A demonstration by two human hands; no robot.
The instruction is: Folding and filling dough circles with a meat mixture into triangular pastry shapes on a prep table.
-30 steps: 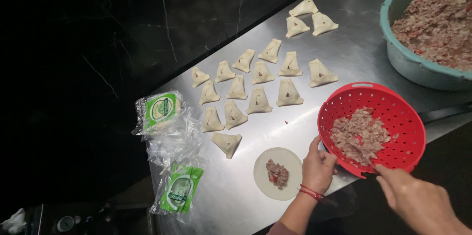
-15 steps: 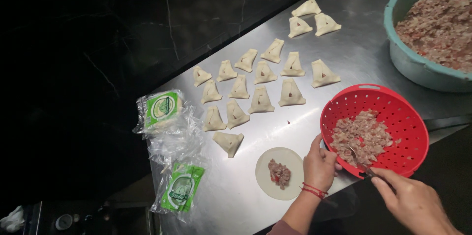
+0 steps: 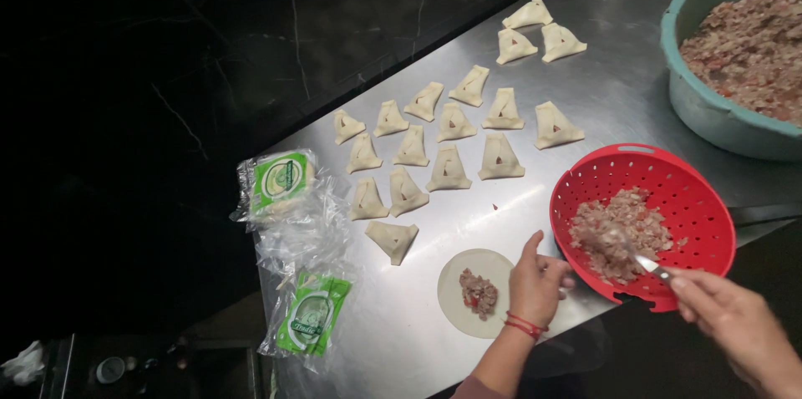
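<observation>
A round dough wrapper [image 3: 461,279] lies flat on the steel table [image 3: 601,94] with a small mound of minced filling [image 3: 479,294] on it. My left hand [image 3: 537,284] rests on the wrapper's right edge, thumb raised, touching the rim of a red colander [image 3: 668,173]. The colander holds more mince [image 3: 622,230]. My right hand [image 3: 735,328] grips a metal spoon [image 3: 639,260] whose bowl is dug into that mince.
Several folded triangular dumplings [image 3: 448,167] lie in rows across the table, three more [image 3: 535,31] farther back. A large teal bowl of mince [image 3: 743,56] stands at the right. Two plastic wrapper packs [image 3: 284,186] [image 3: 311,317] lie at the table's left edge.
My right hand has slid left and pushed the spoon deeper into the colander's mince. The left hand has stayed at the wrapper.
</observation>
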